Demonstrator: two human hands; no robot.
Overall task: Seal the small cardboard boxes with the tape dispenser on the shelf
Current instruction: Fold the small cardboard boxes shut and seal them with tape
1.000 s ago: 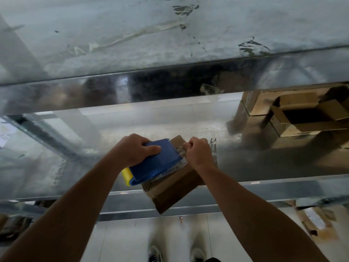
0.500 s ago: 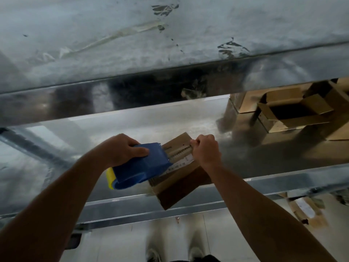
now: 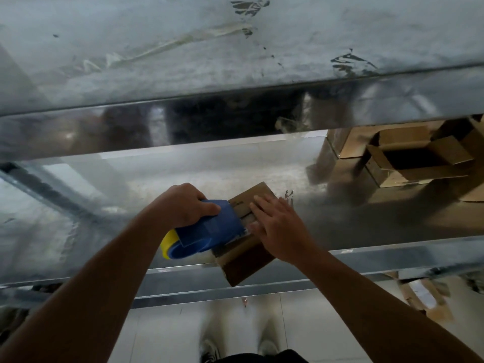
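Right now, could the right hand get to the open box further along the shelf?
Probably yes: the right hand lies flat on the small box, holding nothing, and only bare shelf shows between it and the open box.

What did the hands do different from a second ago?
The right hand let go of its pinch on top of the small box and now lies flat, fingers straight, pressing on the top. The left hand still grips the blue tape dispenser on the box, which stays at the front edge of the shelf.
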